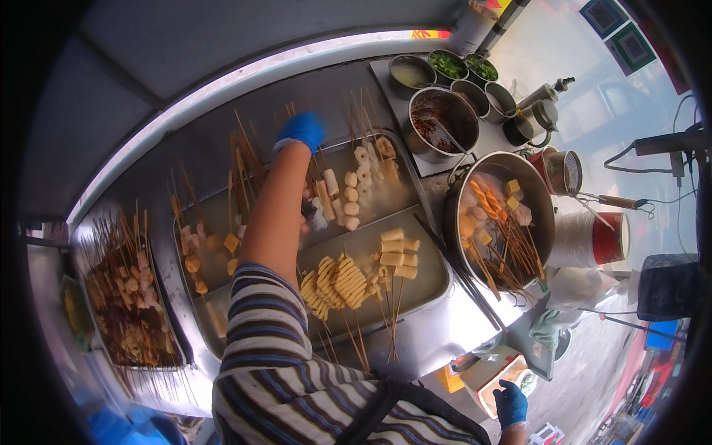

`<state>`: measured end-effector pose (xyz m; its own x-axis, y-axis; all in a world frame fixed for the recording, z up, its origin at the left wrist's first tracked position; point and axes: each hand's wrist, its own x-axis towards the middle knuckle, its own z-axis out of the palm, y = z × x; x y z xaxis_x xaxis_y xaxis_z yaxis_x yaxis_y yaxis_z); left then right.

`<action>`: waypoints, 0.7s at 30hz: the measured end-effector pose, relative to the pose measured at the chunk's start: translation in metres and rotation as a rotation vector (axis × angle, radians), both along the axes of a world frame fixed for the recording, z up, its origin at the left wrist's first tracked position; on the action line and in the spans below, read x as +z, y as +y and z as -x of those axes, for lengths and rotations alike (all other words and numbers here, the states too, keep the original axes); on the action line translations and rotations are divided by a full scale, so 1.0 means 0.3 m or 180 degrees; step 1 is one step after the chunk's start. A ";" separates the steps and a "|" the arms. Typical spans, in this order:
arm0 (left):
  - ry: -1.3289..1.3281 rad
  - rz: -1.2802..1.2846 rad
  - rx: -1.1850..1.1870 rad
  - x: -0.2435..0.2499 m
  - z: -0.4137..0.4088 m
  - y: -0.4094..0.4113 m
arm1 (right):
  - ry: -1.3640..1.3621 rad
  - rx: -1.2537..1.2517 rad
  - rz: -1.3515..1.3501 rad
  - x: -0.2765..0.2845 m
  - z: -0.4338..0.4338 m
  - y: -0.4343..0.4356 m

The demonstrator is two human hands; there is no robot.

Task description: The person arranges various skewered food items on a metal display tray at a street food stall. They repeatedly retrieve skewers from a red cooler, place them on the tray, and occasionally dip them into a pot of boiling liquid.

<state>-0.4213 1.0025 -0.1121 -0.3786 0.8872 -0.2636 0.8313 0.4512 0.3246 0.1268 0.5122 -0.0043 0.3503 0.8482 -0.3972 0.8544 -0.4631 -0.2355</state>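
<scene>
My left hand (302, 131), in a blue glove, reaches over the far rim of a divided steel tray (439, 278). It is curled among bamboo skewer sticks; its fingertips are hidden, so I cannot tell whether it grips any. Just below it, skewers of pale sausage-like rolls (331, 182) lie in steaming broth beside a skewer of round balls (351, 201). Nearer me in the tray are folded tofu-skin skewers (349, 281) and cylindrical pieces (392, 247) on sticks. Low on the right, my right hand (510, 404), also blue-gloved, hangs beside the counter with fingers apart and nothing visible in it.
A deep pot (550, 222) of skewers stands right of the tray, with long dark chopsticks (461, 272) between them. Beyond are a sauce pot (443, 119) with a ladle, small condiment pots (411, 72) and stacked paper cups (609, 238). A second skewer tray (181, 350) is at left.
</scene>
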 end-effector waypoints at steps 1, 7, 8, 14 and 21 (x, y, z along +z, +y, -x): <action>-0.0066 -0.0072 -0.0086 0.047 -0.016 -0.024 | -0.0034 -0.0019 0.0047 0.005 0.009 0.000; -0.0148 -0.1003 -0.0718 0.135 -0.173 -0.066 | -0.0143 0.0090 0.0071 -0.009 0.007 -0.009; -0.0078 -0.0795 -0.0694 0.124 -0.192 -0.054 | -0.0173 0.0119 0.0048 -0.011 0.011 -0.008; -0.0108 -0.0452 -0.0393 0.063 -0.238 0.039 | -0.0261 0.0099 0.0111 0.005 0.012 -0.007; -0.0500 -0.0223 -0.0121 -0.033 -0.203 0.145 | -0.0287 0.0045 0.0232 0.005 0.011 0.002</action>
<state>-0.3603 1.0460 -0.1221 -0.3035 0.9184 -0.2539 0.7838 0.3921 0.4815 0.1236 0.5128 -0.0029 0.3755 0.8235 -0.4253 0.8772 -0.4639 -0.1236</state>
